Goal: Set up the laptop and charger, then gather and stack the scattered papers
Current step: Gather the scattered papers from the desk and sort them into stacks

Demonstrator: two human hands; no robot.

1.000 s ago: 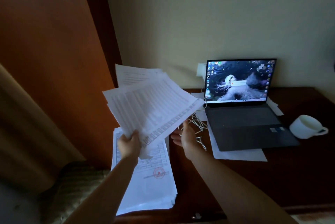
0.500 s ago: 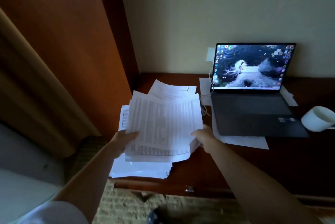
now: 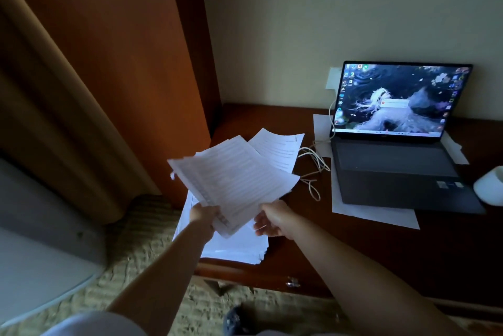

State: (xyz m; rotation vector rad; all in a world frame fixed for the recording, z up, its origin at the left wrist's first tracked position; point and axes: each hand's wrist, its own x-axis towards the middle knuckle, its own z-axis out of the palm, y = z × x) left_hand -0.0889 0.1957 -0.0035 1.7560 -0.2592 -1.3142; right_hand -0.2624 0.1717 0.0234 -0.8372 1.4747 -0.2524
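Nearest, the left hand (image 3: 204, 215) grips the lower corner of a tilted sheaf of printed papers (image 3: 234, 180) above the desk (image 3: 381, 259). Just right, the right hand (image 3: 275, 219) lies beneath its lower edge, fingers relaxed and spread. Under both rests a paper stack (image 3: 239, 247) at the desk's left corner. Farther back, a white charger cable (image 3: 313, 169) loops toward the open, lit laptop (image 3: 394, 150), with a white cup (image 3: 490, 186) at the right edge.

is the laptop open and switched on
Open and on: the laptop has its lid raised, and the screen glows with a desktop wallpaper and icons above the dark keyboard deck.
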